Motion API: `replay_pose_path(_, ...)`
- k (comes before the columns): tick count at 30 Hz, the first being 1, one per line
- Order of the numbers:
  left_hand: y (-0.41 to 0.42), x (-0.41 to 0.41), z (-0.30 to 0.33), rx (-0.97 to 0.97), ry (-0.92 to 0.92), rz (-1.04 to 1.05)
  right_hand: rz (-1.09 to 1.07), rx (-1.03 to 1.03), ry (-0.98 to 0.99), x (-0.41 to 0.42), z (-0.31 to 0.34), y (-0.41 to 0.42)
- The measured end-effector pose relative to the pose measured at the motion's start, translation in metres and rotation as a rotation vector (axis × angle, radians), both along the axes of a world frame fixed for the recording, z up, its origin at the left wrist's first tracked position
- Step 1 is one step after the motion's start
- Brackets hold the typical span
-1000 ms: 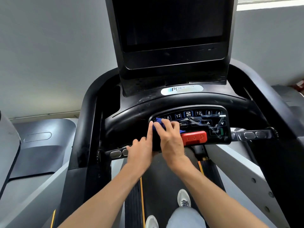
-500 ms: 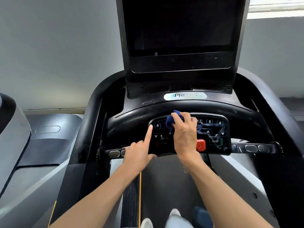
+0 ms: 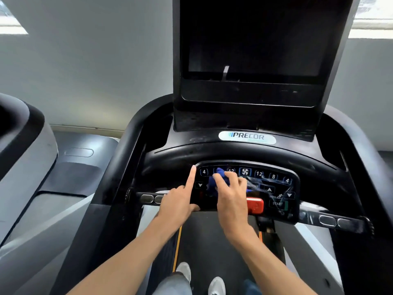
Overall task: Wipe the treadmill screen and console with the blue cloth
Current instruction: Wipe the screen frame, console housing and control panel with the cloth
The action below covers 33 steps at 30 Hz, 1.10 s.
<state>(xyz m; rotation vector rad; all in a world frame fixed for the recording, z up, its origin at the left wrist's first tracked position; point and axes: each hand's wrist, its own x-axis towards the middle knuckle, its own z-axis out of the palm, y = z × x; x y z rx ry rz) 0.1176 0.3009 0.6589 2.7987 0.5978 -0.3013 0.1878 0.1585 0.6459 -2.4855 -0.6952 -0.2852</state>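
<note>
Screen (image 3: 253, 39) above us looks untouched; console keypad (image 3: 274, 184) is where we work. Our right hand (image 3: 230, 194) has slid the bunched blue cloth (image 3: 219, 177) back left onto the number keys, fingers curled over it; our left hand (image 3: 178, 201) rests with its forefinger extended, the others curled.
</note>
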Motion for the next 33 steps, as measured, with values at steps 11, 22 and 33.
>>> replay_pose_path(11, 0.063, 0.015, 0.004, -0.072, -0.261, 0.132, -0.014, 0.273, 0.115, 0.101, 0.063, 0.025)
replay_pose_path(22, 0.109, 0.07, -0.011, 0.01, -0.166, -0.037, 0.276, -0.294, -0.006, 0.164, 0.038, 0.065)
replay_pose_path(33, 0.107, 0.08, -0.021, -0.073, -0.168, 0.014, 0.431, -0.337, 0.134, 0.178, 0.044, 0.082)
